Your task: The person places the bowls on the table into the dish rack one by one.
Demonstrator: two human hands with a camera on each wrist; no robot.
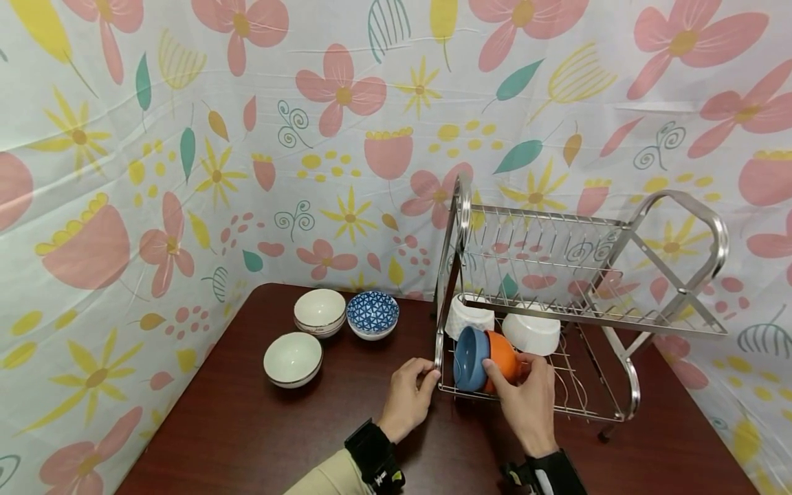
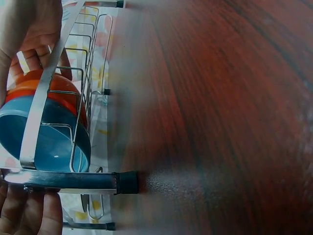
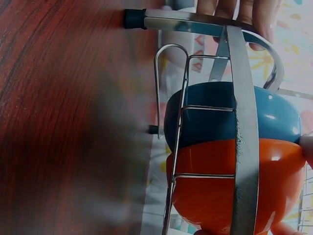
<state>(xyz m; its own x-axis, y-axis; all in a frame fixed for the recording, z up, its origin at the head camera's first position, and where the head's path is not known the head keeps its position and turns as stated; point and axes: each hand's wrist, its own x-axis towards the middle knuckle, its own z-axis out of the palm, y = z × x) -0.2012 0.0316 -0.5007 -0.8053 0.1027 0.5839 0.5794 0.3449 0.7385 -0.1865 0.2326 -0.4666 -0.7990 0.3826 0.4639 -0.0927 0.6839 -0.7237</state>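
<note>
A blue bowl (image 1: 471,359) and an orange bowl (image 1: 502,359) stand on edge, nested together, on the lower tier of a metal dish rack (image 1: 631,385). My right hand (image 1: 527,400) grips the orange bowl, its thumb at the rim beside the blue one. At the rack's left front post, my left hand (image 1: 407,397) holds the metal frame between thumb and fingers. In the left wrist view the blue bowl (image 2: 61,142) faces that post, behind the front rail. Seen from the right wrist, the orange bowl (image 3: 210,188) sits behind the rail too.
Two white bowls (image 1: 468,316) (image 1: 532,332) lie upside down at the back of the lower tier. Left of the rack, a blue-patterned bowl (image 1: 372,313), a white bowl stack (image 1: 319,311) and a single white bowl (image 1: 293,359) stand on the brown table (image 1: 247,440). Flowered cloth (image 1: 346,172) hangs behind.
</note>
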